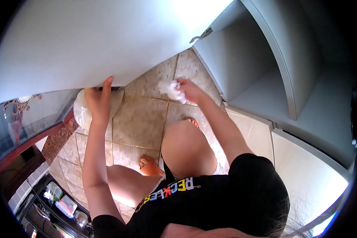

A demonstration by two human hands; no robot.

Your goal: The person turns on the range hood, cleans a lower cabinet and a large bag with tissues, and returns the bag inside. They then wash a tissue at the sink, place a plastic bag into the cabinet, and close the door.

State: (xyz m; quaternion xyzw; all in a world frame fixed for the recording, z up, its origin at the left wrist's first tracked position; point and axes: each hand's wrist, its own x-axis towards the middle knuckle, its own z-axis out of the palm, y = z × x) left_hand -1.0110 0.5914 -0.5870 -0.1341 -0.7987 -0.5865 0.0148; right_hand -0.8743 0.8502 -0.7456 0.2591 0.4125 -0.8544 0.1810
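My left hand (98, 101) grips the lower edge of a large white cabinet door (91, 47), thumb on its face and fingers curled behind it. The door stands swung out from a cabinet (242, 59) on the right, joined by a metal hinge (201, 35). Bunched in the fingers of my right hand (189, 90) is a crumpled white wipe (171, 90); whether paper or cloth, I cannot tell. That hand hangs over the floor, apart from door and cabinet. Just behind my left hand sits a whitish plastic bag (82, 113), partly hidden.
Inside the cabinet is a curved shelf edge (279, 59). Closed pale fronts (305, 166) run along the lower right. A glass-fronted cabinet (31, 119) stands at left, and a black rack (53, 206) with several items lower left. Tiled floor (139, 119) lies beneath my legs.
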